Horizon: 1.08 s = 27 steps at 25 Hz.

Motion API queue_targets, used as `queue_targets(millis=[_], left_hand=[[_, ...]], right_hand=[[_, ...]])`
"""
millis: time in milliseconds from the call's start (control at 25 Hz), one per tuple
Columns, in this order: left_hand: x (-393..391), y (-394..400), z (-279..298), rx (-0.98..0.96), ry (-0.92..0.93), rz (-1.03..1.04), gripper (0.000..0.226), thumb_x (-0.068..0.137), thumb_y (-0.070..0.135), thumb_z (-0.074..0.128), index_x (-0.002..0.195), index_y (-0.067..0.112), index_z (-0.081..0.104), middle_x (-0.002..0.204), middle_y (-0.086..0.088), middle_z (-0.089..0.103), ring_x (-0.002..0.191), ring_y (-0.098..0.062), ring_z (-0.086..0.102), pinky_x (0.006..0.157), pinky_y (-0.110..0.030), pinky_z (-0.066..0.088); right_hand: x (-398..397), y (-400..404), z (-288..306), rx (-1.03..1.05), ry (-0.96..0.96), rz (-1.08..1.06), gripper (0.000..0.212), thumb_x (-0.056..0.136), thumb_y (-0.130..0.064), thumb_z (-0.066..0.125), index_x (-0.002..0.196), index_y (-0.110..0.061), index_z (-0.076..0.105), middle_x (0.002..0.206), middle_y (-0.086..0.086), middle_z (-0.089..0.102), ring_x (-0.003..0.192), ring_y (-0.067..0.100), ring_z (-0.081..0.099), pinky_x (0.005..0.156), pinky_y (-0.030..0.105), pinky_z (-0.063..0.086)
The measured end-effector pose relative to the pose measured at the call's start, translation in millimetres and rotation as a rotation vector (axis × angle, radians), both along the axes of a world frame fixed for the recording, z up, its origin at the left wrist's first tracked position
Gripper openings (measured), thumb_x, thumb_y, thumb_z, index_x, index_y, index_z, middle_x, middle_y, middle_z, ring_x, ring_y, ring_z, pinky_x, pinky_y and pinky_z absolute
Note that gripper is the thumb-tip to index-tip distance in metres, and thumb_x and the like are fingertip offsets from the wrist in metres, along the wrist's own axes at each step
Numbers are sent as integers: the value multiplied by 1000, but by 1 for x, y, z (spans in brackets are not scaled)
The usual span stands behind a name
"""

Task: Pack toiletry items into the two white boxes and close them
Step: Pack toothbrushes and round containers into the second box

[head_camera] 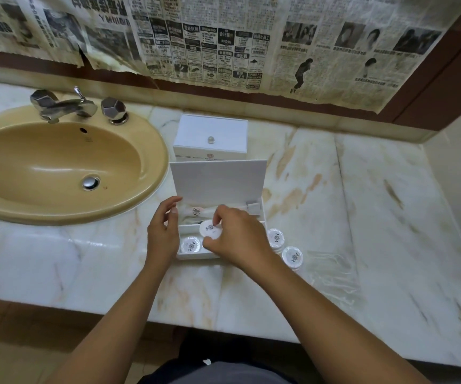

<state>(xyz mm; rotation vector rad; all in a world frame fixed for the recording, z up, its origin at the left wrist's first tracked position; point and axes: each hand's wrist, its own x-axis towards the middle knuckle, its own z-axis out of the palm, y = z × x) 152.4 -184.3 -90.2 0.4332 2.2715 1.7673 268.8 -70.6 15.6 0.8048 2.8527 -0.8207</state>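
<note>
The right hand (237,236) pinches a round white toiletry disc (210,230) over the front compartment of the open white box (218,178) on the marble counter (362,217). The left hand (163,234), fingers loosely spread and holding nothing, rests against the box's left wall. A second, closed white box (210,137) stands just behind, and two more round items (284,248) sit beside the open box's right side.

Open box (218,181) before closed box (210,135), right of sink (57,167)

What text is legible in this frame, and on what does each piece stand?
"RM299": newspaper ad on the wall.
Remaining newsprint: Chinese characters, too small to read.
Closed box front: red seal and line of print, blurred.
Round lids: floral emblem only, no readable words.
</note>
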Motion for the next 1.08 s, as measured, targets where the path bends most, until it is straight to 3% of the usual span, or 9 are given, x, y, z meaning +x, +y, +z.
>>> queue_targets(millis=[160, 440, 720, 800, 880, 1080], left_hand=[[3, 0, 2, 7, -25, -3, 31, 102, 9, 42, 115, 27, 63, 116, 10, 63, 102, 9, 54, 84, -6, 39], [3, 0, 4, 23, -43, -7, 30, 102, 10, 42, 117, 24, 64, 114, 18, 61, 101, 11, 54, 82, -3, 38], [3, 0, 4, 27, -49, -12, 30, 102, 10, 42, 118, 24, 64, 116, 14, 62, 109, 8, 54, 84, -2, 38], [3, 0, 6, 24, -44, -18, 30, 102, 9, 42, 117, 24, 63, 115, 16, 61, 106, 11, 54, 82, -1, 38], [4, 0, 7, 22, -33, -24, 30, 102, 8, 41, 117, 24, 63, 114, 17, 61, 103, 11, 54, 80, -2, 37], [4, 0, 6, -4, -32, -24, 30, 102, 11, 42, 116, 29, 62, 115, 19, 61, 102, 10, 54, 81, -3, 38]], right_hand=[[-23, -16, -22, 39, -118, 94, 22, 76, -29, 64, 92, -14, 63, 98, 7, 66, 96, 29, 61, 68, 28, 37], [-39, -21, -38, 17, -185, 138, 24, 83, -36, 69, 91, -14, 69, 98, 8, 69, 97, 28, 62, 72, 30, 43], [-46, -19, -36, -38, -258, 143, 37, 93, -43, 48, 89, -12, 69, 96, 10, 68, 92, 30, 61, 68, 29, 38], [-46, -16, -34, -111, -295, 146, 36, 95, -42, 46, 80, -15, 66, 90, 8, 66, 88, 28, 60, 67, 30, 38], [-41, -9, -30, -187, -252, 111, 37, 94, -45, 48, 72, -18, 62, 79, 3, 63, 81, 25, 59, 65, 30, 40], [-13, 29, -9, -228, 140, -156, 21, 92, -37, 57, 87, -20, 69, 81, -4, 68, 79, 15, 61, 72, 28, 47]])
